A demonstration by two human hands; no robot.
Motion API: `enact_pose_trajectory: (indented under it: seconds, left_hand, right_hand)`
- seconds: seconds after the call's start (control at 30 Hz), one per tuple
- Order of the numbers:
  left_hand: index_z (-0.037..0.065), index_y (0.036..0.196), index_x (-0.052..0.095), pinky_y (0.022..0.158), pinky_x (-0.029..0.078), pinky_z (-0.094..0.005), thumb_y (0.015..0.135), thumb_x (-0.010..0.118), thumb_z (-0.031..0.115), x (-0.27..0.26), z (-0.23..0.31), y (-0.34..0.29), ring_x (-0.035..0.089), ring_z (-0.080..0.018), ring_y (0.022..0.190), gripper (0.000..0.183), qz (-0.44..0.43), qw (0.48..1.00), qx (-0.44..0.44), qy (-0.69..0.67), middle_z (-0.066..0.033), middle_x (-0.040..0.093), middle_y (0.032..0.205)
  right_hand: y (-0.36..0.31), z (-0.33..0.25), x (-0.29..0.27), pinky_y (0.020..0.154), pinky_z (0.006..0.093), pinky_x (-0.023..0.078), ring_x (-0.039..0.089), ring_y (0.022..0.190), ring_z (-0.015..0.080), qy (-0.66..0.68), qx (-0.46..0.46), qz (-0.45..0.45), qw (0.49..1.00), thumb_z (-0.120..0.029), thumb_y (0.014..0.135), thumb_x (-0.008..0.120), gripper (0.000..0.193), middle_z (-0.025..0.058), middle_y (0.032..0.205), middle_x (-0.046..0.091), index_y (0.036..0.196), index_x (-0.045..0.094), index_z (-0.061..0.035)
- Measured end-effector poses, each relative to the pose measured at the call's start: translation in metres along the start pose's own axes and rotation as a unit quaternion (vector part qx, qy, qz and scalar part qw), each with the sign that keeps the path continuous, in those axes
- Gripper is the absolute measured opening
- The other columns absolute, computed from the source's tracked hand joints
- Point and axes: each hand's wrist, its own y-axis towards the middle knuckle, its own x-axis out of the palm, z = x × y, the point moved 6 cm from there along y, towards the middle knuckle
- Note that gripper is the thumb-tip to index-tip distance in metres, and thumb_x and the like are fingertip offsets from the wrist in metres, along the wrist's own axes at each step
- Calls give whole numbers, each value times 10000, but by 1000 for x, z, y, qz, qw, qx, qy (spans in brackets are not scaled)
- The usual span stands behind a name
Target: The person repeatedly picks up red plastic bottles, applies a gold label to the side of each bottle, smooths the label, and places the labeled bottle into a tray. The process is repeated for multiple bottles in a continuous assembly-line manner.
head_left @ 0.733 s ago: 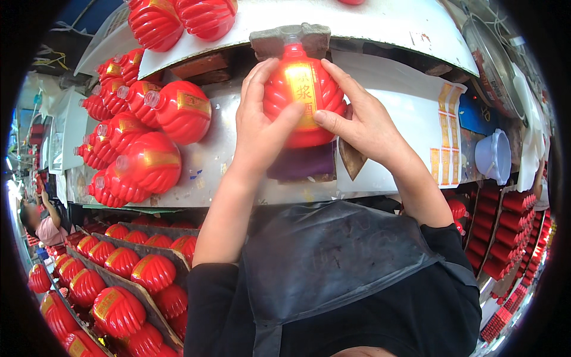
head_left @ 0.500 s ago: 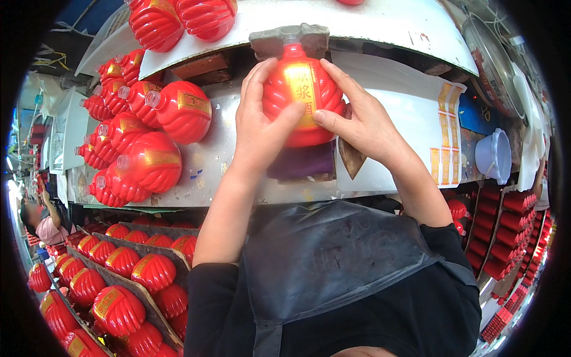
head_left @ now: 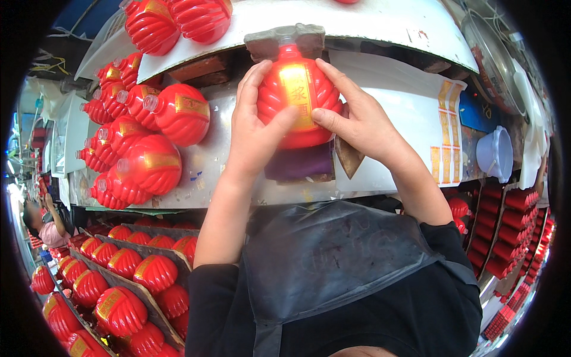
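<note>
A round red ribbed bottle (head_left: 284, 134) with a clear neck lies between my hands, its neck pointing away into a grey notched rest (head_left: 262, 44). Down its front runs a gold label (head_left: 297, 89). My left hand (head_left: 257, 113) is wrapped round the bottle's left side, its thumb on the label's left edge. On the opposite side my right hand (head_left: 360, 116) curves round the bottle, with the thumb pressed at the label's lower right edge. A purple cloth-covered pad (head_left: 299, 163) shows beneath the bottle.
Several red bottles (head_left: 182, 116) crowd the table's left side. Sheets of gold labels (head_left: 445, 131) lie on white paper at right, near a pale blue bucket (head_left: 493, 154). Racks of red bottles (head_left: 125, 262) stand lower left. A seated person (head_left: 47, 220) is far left.
Both hands keep their hold on the bottle, thumbs on the label. The view has shifted slightly; otherwise little differs.
</note>
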Motion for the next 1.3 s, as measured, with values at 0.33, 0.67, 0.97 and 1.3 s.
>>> enact_pose_trajectory:
  seconds: [0.33, 0.67, 0.97, 1.3]
  left_hand:
    - [4, 1490, 478, 1188, 388, -421, 751, 839, 242, -2, 1, 0, 480, -325, 1425, 857, -1, 997, 39, 71, -199, 479, 1528]
    - [38, 1479, 493, 1176, 410, -465, 713, 857, 280, 2, 13, 1, 482, -380, 1426, 882, 1, 971, 125, 205, -212, 491, 1527]
    - [17, 1502, 491, 1209, 355, -432, 926, 691, 300, -7, 0, 0, 449, -356, 1470, 672, -4, 996, 68, 56, -215, 479, 1565]
    - [-19, 1501, 487, 1219, 335, -402, 1006, 577, 241, -5, 1, -4, 447, -335, 1481, 566, 0, 993, 74, 94, -206, 483, 1572]
  right_hand:
    - [12, 7, -28, 962, 301, 488, 621, 1114, 154, 36, 62, 38, 997, -467, 1035, 587, 558, 133, 1288, 676, 1471, 602, -117]
    - [24, -70, -26, 756, 285, 588, 727, 891, 161, -24, -236, 22, 971, -23, 927, 723, 278, 57, 1032, 728, 1202, 686, -22]
    - [-18, -79, 0, 792, 372, 603, 747, 882, 257, -265, -437, 78, 856, 16, 685, 755, 263, 78, 941, 760, 929, 765, -80]
    - [-33, -41, -15, 782, 355, 580, 741, 912, 241, -84, -264, 191, 942, -32, 731, 775, 227, 70, 1004, 765, 951, 751, -83]
